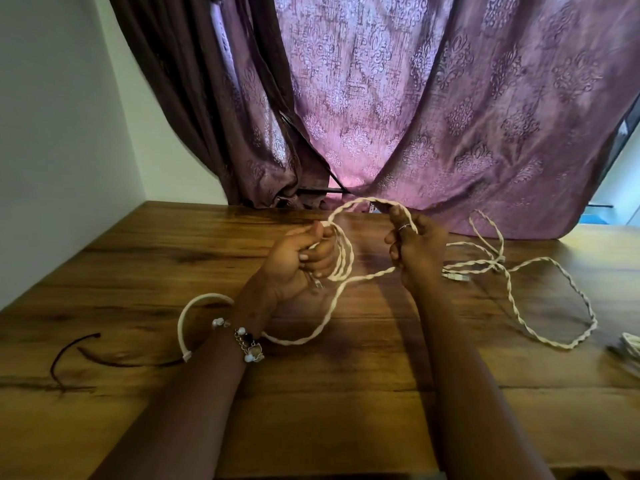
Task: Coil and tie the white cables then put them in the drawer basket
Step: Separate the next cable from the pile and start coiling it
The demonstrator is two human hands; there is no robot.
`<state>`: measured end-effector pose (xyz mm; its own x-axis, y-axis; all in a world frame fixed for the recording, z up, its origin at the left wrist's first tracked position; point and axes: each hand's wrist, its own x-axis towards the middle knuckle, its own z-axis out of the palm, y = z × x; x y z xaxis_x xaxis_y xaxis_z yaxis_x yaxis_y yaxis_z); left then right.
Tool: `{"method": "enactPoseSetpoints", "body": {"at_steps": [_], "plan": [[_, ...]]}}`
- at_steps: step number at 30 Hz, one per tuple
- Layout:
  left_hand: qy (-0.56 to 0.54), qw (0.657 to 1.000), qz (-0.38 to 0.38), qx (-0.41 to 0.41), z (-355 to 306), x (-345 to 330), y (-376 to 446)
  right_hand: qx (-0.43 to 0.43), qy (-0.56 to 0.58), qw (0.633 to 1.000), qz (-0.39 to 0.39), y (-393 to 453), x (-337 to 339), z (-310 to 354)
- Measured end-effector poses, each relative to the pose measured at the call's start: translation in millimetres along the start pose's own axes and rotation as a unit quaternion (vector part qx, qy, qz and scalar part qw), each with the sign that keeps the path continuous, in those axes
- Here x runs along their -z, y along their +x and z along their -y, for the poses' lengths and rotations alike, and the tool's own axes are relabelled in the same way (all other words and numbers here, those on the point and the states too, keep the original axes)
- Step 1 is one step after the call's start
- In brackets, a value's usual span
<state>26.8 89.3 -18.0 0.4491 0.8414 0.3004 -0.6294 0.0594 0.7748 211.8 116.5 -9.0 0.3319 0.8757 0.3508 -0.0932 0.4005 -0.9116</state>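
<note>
Left hand (298,258) curled tight around the gathered loops of a white twisted cable (341,258), holding the coil steady above the brown wooden table (311,393). My right hand (412,247) pinched the next stretch of that cable, lifted in an arch between both hands — ready, I judged, to lay another loop. Its slack trailed rightward across the table, uncoiled. A second, short white cable (197,306) lay near my left wrist, waiting its turn. No drawer basket showed.
</note>
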Motion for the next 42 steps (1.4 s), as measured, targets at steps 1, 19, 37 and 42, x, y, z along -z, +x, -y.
{"method": "enactPoseSetpoints", "body": {"at_steps": [1, 19, 37, 42], "plan": [[-0.041, 0.999, 0.024, -0.009, -4, 4, 0, 0.009, -0.031, 0.999, 0.004, 1, 2, -2], [-0.072, 0.995, 0.052, -0.044, -9, 16, 4, 0.226, -0.537, 0.812, -0.033, -3, 5, -16], [0.101, 0.977, -0.17, -0.081, -14, 19, 10, 0.239, -0.075, 0.968, 0.036, -32, -28, 16], [0.2, 0.928, -0.302, -0.086, -7, 30, 16, 0.03, 0.127, 0.974, 0.186, -46, -44, 18]]}}
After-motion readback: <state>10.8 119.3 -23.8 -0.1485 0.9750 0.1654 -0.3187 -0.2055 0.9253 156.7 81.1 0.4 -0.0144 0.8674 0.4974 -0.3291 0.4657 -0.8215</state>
